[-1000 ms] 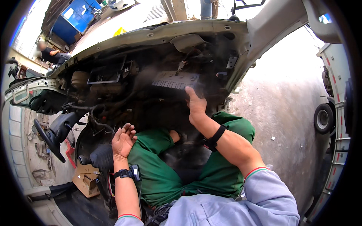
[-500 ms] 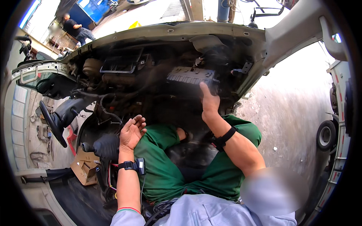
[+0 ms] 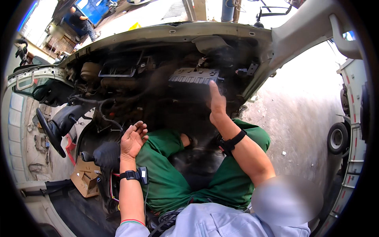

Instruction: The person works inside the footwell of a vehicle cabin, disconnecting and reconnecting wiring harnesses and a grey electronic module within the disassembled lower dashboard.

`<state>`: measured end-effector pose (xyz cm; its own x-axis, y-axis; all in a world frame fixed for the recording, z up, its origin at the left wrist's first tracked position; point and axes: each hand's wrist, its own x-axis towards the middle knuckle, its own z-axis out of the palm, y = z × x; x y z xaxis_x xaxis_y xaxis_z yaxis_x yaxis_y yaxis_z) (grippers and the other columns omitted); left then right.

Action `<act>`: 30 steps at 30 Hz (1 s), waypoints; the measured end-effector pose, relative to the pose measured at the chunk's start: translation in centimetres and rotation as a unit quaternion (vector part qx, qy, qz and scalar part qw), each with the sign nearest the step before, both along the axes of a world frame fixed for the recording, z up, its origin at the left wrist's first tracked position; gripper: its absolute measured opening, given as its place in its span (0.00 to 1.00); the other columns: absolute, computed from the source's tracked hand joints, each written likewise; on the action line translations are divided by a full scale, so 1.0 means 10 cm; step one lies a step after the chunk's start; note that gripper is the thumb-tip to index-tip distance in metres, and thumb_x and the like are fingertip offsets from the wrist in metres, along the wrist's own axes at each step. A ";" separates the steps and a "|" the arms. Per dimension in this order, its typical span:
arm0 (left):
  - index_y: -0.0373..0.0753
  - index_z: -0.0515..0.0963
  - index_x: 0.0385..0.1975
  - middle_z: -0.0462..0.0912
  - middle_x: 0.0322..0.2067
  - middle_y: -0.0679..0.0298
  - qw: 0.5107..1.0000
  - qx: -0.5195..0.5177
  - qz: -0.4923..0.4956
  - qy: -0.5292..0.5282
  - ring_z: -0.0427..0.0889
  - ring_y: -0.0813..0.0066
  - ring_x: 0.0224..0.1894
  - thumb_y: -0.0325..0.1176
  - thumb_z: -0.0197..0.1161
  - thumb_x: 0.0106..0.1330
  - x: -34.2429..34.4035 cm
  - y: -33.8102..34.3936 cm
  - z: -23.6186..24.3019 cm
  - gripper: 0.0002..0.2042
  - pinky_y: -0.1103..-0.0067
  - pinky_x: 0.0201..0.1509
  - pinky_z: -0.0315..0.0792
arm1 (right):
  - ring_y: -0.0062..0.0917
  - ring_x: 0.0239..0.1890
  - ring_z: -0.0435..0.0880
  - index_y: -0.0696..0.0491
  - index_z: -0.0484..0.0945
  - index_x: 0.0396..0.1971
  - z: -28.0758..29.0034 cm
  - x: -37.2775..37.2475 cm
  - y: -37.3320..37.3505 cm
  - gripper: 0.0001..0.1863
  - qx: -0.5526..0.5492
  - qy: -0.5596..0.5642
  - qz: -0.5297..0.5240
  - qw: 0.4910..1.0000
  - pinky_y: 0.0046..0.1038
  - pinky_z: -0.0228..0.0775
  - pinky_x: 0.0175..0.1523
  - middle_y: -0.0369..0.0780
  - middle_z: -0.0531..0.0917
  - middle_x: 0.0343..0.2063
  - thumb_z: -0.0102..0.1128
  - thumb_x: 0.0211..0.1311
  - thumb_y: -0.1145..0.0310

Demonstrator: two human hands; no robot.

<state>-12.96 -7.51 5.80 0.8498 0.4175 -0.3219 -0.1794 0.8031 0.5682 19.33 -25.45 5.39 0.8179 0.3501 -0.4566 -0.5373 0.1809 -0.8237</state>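
Observation:
My right hand (image 3: pixel 218 103) reaches up under the opened dashboard. Its thumb points up against the lower right edge of a grey ribbed box (image 3: pixel 193 75), while the other fingers are lost in the shadow below it, so their grip is hidden. Palm up and holding nothing, my left hand (image 3: pixel 133 140) lies beside my left knee with its fingers loosely bent and apart. My green trousers (image 3: pixel 162 170) show between the two forearms. A dark strap (image 3: pixel 233 143) circles my right forearm, and another strap (image 3: pixel 132 174) with a small device is on my left wrist.
At the left are a steering wheel (image 3: pixel 49 132), a gear lever boot (image 3: pixel 107 155) and an open cardboard box (image 3: pixel 87 177). Loose wiring (image 3: pixel 106 112) hangs under the dashboard frame (image 3: pixel 158 35). Another person (image 3: pixel 81 24) stands far left; a truck wheel (image 3: pixel 337 138) is outside right.
The whole view has shifted slightly. My right thumb has moved a little upward and closer to the right end of the ribbed box. My left hand keeps its open pose.

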 end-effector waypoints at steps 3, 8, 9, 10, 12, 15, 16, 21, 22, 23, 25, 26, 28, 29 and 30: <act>0.34 0.71 0.58 0.78 0.53 0.55 1.000 0.002 0.001 -0.001 0.78 0.63 0.52 0.44 0.50 0.75 -0.03 0.00 -0.01 0.21 0.67 0.54 0.75 | 0.22 0.30 0.78 0.58 0.78 0.40 0.09 -0.03 -0.02 0.33 -0.006 0.034 -0.023 0.999 0.26 0.67 0.35 0.36 0.81 0.34 0.64 0.58 0.38; 0.35 0.71 0.58 0.78 0.52 0.58 1.000 0.007 0.005 0.012 0.77 0.66 0.51 0.44 0.50 0.75 0.02 -0.04 0.03 0.21 0.68 0.54 0.74 | 0.23 0.41 0.78 0.46 0.77 0.51 0.15 0.04 -0.10 0.29 0.004 0.038 0.047 0.998 0.28 0.63 0.49 0.32 0.79 0.42 0.57 0.62 0.38; 0.35 0.72 0.57 0.78 0.51 0.59 1.000 0.015 0.009 0.018 0.77 0.67 0.50 0.43 0.51 0.74 0.03 -0.04 0.04 0.20 0.69 0.53 0.74 | 0.23 0.41 0.78 0.46 0.77 0.51 0.17 0.05 -0.11 0.29 0.003 0.038 0.043 0.998 0.28 0.63 0.49 0.32 0.79 0.42 0.57 0.62 0.38; 0.35 0.72 0.57 0.78 0.51 0.59 1.000 0.019 0.010 0.020 0.77 0.67 0.51 0.43 0.50 0.75 0.03 -0.05 0.05 0.20 0.70 0.53 0.74 | 0.23 0.41 0.78 0.46 0.76 0.51 0.18 0.04 -0.11 0.29 0.007 0.022 0.056 0.998 0.28 0.63 0.49 0.33 0.79 0.43 0.57 0.62 0.38; 0.35 0.72 0.58 0.78 0.51 0.59 1.000 0.020 0.009 0.020 0.77 0.67 0.51 0.43 0.50 0.75 0.04 -0.05 0.06 0.20 0.70 0.53 0.74 | 0.23 0.40 0.79 0.48 0.75 0.52 0.23 0.02 -0.11 0.31 0.007 -0.006 0.072 0.997 0.28 0.64 0.48 0.34 0.79 0.44 0.57 0.62 0.38; 0.35 0.71 0.58 0.78 0.52 0.58 1.000 0.023 0.007 0.020 0.76 0.67 0.50 0.43 0.50 0.75 0.05 -0.06 0.06 0.20 0.70 0.53 0.73 | 0.24 0.38 0.80 0.50 0.74 0.53 0.19 0.05 -0.09 0.32 0.015 -0.059 0.078 0.995 0.28 0.64 0.47 0.36 0.79 0.44 0.57 0.62 0.38; 0.35 0.71 0.58 0.77 0.52 0.58 0.999 0.025 0.010 0.020 0.76 0.66 0.50 0.44 0.50 0.75 0.05 -0.06 0.07 0.21 0.70 0.53 0.72 | 0.24 0.37 0.81 0.51 0.74 0.53 0.21 0.04 -0.08 0.32 0.006 -0.068 0.073 0.995 0.26 0.64 0.44 0.37 0.78 0.45 0.57 0.63 0.38; 0.36 0.71 0.58 0.78 0.52 0.57 0.999 0.024 0.008 0.022 0.76 0.67 0.50 0.43 0.50 0.75 0.07 -0.06 0.07 0.20 0.70 0.52 0.72 | 0.22 0.37 0.81 0.53 0.75 0.51 0.28 0.10 -0.09 0.30 -0.009 -0.120 0.089 0.989 0.24 0.66 0.41 0.37 0.79 0.44 0.58 0.65 0.41; 0.36 0.71 0.58 0.78 0.52 0.57 0.999 0.024 0.011 0.022 0.76 0.67 0.50 0.43 0.50 0.75 0.07 -0.07 0.07 0.20 0.70 0.52 0.72 | 0.22 0.37 0.80 0.54 0.76 0.50 0.28 0.12 -0.09 0.29 -0.023 -0.136 0.096 0.986 0.23 0.67 0.40 0.38 0.79 0.43 0.58 0.65 0.42; 0.36 0.71 0.58 0.78 0.52 0.57 0.999 0.023 0.006 0.022 0.76 0.67 0.50 0.43 0.50 0.75 0.08 -0.07 0.08 0.20 0.70 0.52 0.72 | 0.22 0.37 0.80 0.54 0.76 0.50 0.27 0.14 -0.07 0.29 -0.025 -0.135 0.092 0.986 0.23 0.67 0.40 0.38 0.79 0.43 0.58 0.65 0.42; 0.36 0.71 0.58 0.78 0.52 0.57 0.999 0.027 0.012 0.022 0.76 0.67 0.50 0.43 0.49 0.76 0.08 -0.08 0.09 0.20 0.70 0.52 0.72 | 0.21 0.35 0.81 0.62 0.76 0.45 0.24 0.18 -0.03 0.38 0.026 -0.158 0.062 0.985 0.25 0.76 0.43 0.39 0.81 0.38 0.66 0.57 0.37; 0.36 0.71 0.58 0.78 0.52 0.57 0.999 0.027 0.011 0.020 0.76 0.67 0.50 0.43 0.49 0.76 0.07 -0.08 0.08 0.20 0.70 0.52 0.72 | 0.21 0.32 0.81 0.62 0.76 0.44 0.27 0.19 -0.04 0.38 0.011 -0.146 0.061 0.987 0.25 0.75 0.41 0.38 0.80 0.35 0.65 0.57 0.36; 0.36 0.71 0.58 0.78 0.52 0.57 0.999 0.024 0.011 0.022 0.76 0.67 0.50 0.43 0.49 0.76 0.07 -0.08 0.09 0.20 0.70 0.52 0.72 | 0.20 0.32 0.80 0.62 0.76 0.43 0.22 0.21 0.00 0.38 0.011 -0.155 0.056 0.986 0.24 0.75 0.41 0.38 0.80 0.33 0.65 0.57 0.36; 0.36 0.71 0.58 0.78 0.52 0.57 0.999 0.023 0.015 0.023 0.76 0.67 0.50 0.43 0.49 0.76 0.07 -0.07 0.09 0.20 0.70 0.52 0.72 | 0.20 0.31 0.80 0.61 0.76 0.42 0.18 0.22 0.01 0.37 0.013 -0.164 0.055 0.985 0.23 0.74 0.40 0.37 0.80 0.31 0.65 0.57 0.36; 0.36 0.71 0.58 0.78 0.52 0.57 1.000 0.021 0.011 0.018 0.76 0.66 0.50 0.43 0.49 0.76 0.07 -0.07 0.08 0.20 0.69 0.52 0.72 | 0.19 0.30 0.79 0.61 0.77 0.40 0.14 0.25 0.01 0.36 -0.003 -0.175 0.060 0.983 0.23 0.72 0.39 0.36 0.80 0.28 0.66 0.56 0.37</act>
